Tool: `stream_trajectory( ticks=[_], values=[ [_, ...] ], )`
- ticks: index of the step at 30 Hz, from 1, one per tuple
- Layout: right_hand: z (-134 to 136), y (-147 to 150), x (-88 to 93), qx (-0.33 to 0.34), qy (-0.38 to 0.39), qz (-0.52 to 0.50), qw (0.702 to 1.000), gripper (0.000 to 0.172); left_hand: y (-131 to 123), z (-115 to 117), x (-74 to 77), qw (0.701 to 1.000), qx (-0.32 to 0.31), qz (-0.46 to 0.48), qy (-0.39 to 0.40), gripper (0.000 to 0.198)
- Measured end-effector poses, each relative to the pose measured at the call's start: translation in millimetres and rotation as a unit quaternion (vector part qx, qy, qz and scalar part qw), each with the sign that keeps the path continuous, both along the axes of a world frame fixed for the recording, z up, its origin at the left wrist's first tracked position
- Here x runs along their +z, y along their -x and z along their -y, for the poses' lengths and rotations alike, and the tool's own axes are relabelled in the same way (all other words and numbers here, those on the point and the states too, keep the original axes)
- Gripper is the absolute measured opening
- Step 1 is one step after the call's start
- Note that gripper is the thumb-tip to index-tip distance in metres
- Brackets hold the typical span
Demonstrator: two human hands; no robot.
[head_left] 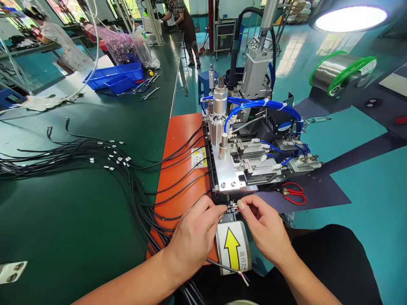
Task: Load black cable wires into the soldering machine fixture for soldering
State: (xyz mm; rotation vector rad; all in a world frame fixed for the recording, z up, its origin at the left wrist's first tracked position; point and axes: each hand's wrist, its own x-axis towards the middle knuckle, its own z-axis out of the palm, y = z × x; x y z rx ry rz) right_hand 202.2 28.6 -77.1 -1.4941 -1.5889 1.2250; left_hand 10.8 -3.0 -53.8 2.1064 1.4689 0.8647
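In front of the machine (pixel 232 169), my two hands meet at a small slot. My left hand (pixel 195 231) is closed in a pinch on the end of a black cable, mostly hidden by the fingers. Thin coloured wires (pixel 234 206) show between my fingertips, and my right hand (pixel 265 226) pinches their ends between thumb and forefinger. Below, a metal plate with a yellow arrow (pixel 233 248) juts toward me. Across it lies another black cable with stripped coloured wire ends (pixel 244 278).
A bundle of black cables (pixel 133 190) runs over the green table (pixel 79 224) and an orange board (pixel 181 169). Red-handled scissors (pixel 294 193) lie right of the machine. Behind are a solder spool (pixel 341 74), a lamp (pixel 351 19), blue bins (pixel 116 76) and two people.
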Motion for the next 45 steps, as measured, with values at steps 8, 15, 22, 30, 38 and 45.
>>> stream_trajectory(
  ticks=[8, 15, 22, 30, 38, 45],
  values=[
    [1, 1, 2.7, -0.006, 0.016, 0.003, 1.000, 0.031, -2, 1, -0.7, 1.000, -0.002, -0.028, -0.010, 0.031],
    [0, 2, 3.6, -0.007, 0.025, 0.001, 1.000, 0.033, -3, 0, -0.3, 0.997, 0.010, -0.071, -0.015, 0.028],
    [3, 0, -3.4, -0.016, 0.049, -0.025, 0.998, 0.035, -4, -1, 1.5, 0.996, 0.005, -0.083, -0.011, 0.029],
    [11, -2, 7.8, -0.013, 0.029, -0.013, 0.999, 0.030, -5, 0, 1.3, 0.997, 0.003, -0.072, 0.002, 0.027],
    [7, -3, -3.9, 0.024, -0.083, 0.034, 0.996, 0.024, -5, 0, 1.5, 0.998, 0.004, -0.068, 0.002, 0.027],
    [2, -8, 0.6, 0.043, -0.121, 0.039, 0.991, 0.016, -4, 0, 0.7, 0.998, 0.008, -0.064, 0.006, 0.027]
  ],
)
